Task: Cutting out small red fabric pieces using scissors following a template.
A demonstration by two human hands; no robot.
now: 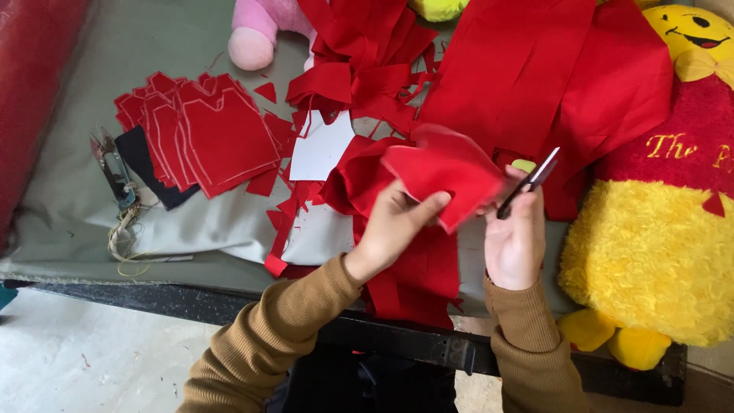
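My left hand (pixel 396 226) pinches a piece of red felt (pixel 447 170) and holds it up over the table. My right hand (pixel 516 241) grips scissors (pixel 529 182) whose dark blades point up and to the right, at the right edge of that felt piece. More red fabric (pixel 417 279) hangs down over the table's front edge under both hands.
A stack of cut red shirt-shaped pieces (pixel 214 134) lies at the left on the grey table cover (pixel 222 222). Thread snips (pixel 113 170) lie further left. Large red cloth (pixel 535 69) and scraps fill the back. A yellow plush toy (pixel 657 252) sits at right, a pink one (pixel 256 34) behind.
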